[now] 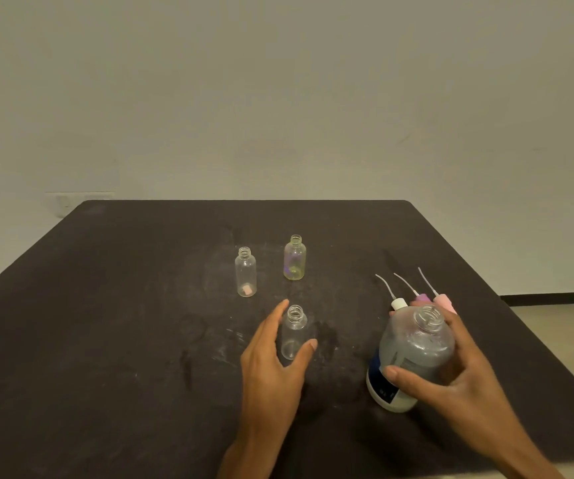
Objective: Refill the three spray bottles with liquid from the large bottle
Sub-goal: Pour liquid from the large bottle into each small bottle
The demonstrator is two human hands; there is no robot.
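Nearest the camera, two bare forearms reach out over the dark desk (pixel 123 305). On the right, the right hand (pixel 451 371) grasps the large bottle (pixel 413 350), fingers behind its shoulder and thumb across the front; the bottle is uncapped, leans toward the left, and its white base looks to be on or just above the desk. Grey liquid fills much of it.

To its left, the left hand (pixel 271 354) is released, fingers straight and thumb spread, cupping around the nearest spray bottle (pixel 294 335) without clearly gripping it; I cannot tell whether the thumb touches the plastic. That bottle stands upright, neck open, and looks empty.

Farther back stand the other two, also upright and open-necked: the left spray bottle (pixel 246 273) with something small and pinkish at its bottom, and the tinted spray bottle (pixel 294 259) just right of it, showing purple and yellowish colour. Neither appears to hold any real amount of liquid.

Three spray heads (pixel 423 297) with their dip tubes lie together on the desk, just behind the large bottle.

Judging by this, the unscrewing is finished and no pouring has started. All three fills remain, then refitting the heads. The nearest bottle seems to be first in line.
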